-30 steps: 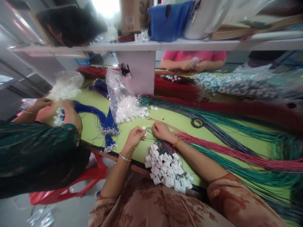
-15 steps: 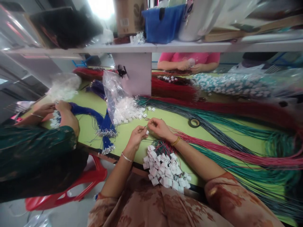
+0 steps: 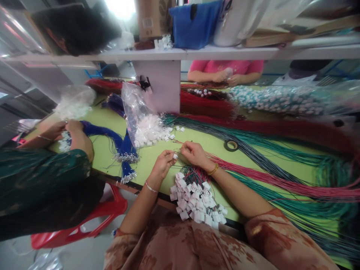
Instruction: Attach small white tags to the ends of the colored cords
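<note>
Over the yellow-green tabletop, my left hand (image 3: 163, 164) pinches a small white plastic connector (image 3: 175, 156) between thumb and fingertips. Just to the right, my right hand (image 3: 194, 153) is closed in a pinch on a thin wire, whose end points towards the connector with a small gap between. Close below both hands lies a heap of white connectors (image 3: 197, 202) with wires attached. Red wires (image 3: 253, 174) run in a long bundle off to the right, beneath and past my right wrist.
A clear plastic bag (image 3: 136, 107) spills loose white connectors (image 3: 152, 131). A roll of black tape (image 3: 231, 145) lies by the grey wires (image 3: 261, 161) and green wires (image 3: 281, 144). Blue wires (image 3: 105, 131) lie near a co-worker's arm (image 3: 81, 144) at left. A shelf (image 3: 157, 55) spans above.
My right hand first moved up and close to the left fingertips, then drew back a little to the right. The connector stays in my left hand, turned slightly. The view shifted a little.
</note>
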Tool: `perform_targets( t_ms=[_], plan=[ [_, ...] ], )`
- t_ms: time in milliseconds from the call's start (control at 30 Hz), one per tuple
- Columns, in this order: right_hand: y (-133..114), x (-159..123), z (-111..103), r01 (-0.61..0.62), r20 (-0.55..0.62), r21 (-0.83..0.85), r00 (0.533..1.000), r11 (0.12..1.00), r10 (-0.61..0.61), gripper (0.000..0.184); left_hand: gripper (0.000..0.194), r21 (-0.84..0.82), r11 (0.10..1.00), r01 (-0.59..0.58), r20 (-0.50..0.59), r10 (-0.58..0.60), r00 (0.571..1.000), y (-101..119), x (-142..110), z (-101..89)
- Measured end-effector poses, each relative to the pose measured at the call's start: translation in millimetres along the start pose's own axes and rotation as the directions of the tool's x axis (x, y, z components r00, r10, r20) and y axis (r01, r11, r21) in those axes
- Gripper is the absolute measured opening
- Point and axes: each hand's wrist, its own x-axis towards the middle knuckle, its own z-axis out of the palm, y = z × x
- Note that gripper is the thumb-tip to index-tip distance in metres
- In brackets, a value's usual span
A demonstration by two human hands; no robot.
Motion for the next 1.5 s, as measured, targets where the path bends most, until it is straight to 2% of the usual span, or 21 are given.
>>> perform_targets(
  t_ms=[167, 367, 533, 700, 867, 1000, 1067, 1233, 1300, 1367, 1500],
  plan=[
    [10.2, -6.4, 4.8, -0.07, 0.099, 0.19, 0.994, 0.979, 0.052, 0.016, 0.034, -0.06, 0.998, -0.009, 0.008, 0.009, 1.0, -0.9, 0.1, -0.4],
    [14.2, -10.2, 13.8, -0.089, 0.13, 0.162, 0.989, 0.983, 0.069, 0.017, 0.034, -0.051, 0.998, -0.033, 0.051, 0.035, 0.998, -1.4, 0.0, 0.1],
    [16.1, -12.2, 22.8, -0.133, 0.143, 0.178, 0.984, 0.975, 0.108, 0.019, 0.034, -0.025, 0.999, -0.045, 0.031, 0.045, 0.998, -5.6, -0.1, 1.0],
    [10.8, -13.5, 24.7, -0.053, 0.15, 0.024, 0.987, 0.998, 0.049, 0.02, 0.037, 0.004, 0.996, -0.084, -0.033, 0.084, 0.996, -8.7, 0.7, 1.3],
    [9.7, -11.7, 22.1, -0.001, 0.18, -0.073, 0.984, 0.997, 0.014, 0.024, 0.034, 0.036, 0.994, -0.101, -0.033, 0.102, 0.994, -10.9, 1.5, 5.3],
    [14.3, -10.3, 21.8, -0.05, 0.246, -0.014, 0.968, 0.999, 0.052, 0.026, 0.031, 0.019, 0.997, -0.078, -0.04, 0.079, 0.996, -11.8, 0.4, 6.6],
    [14.5, -11.2, 22.7, -0.026, 0.259, -0.034, 0.965, 0.999, 0.034, 0.024, 0.031, -0.001, 0.998, -0.07, -0.039, 0.07, 0.997, -11.9, 0.3, 6.3],
    [7.8, -12.2, 21.1, 0.038, 0.268, -0.249, 0.963, 0.968, 0.031, 0.021, 0.033, 0.033, 0.994, -0.104, -0.058, 0.106, 0.993, -13.4, 0.7, 6.6],
    [7.5, -4.9, 15.6, 0.048, 0.302, -0.249, 0.953, 0.967, 0.03, 0.025, 0.034, 0.041, 0.994, -0.103, -0.054, 0.105, 0.993, -13.8, 0.3, 6.7],
    [11.2, 8.5, 9.6, 0.026, 0.286, -0.252, 0.957, 0.967, 0.048, 0.031, 0.035, 0.025, 0.995, -0.094, -0.046, 0.095, 0.994, -13.8, 0.0, 6.5],
    [26.2, 38.7, 9.0, -0.043, 0.182, -0.46, 0.973, 0.887, 0.141, 0.022, 0.036, -0.001, 0.998, -0.069, -0.046, 0.068, 0.997, -14.0, 0.9, 4.2]
  ],
)
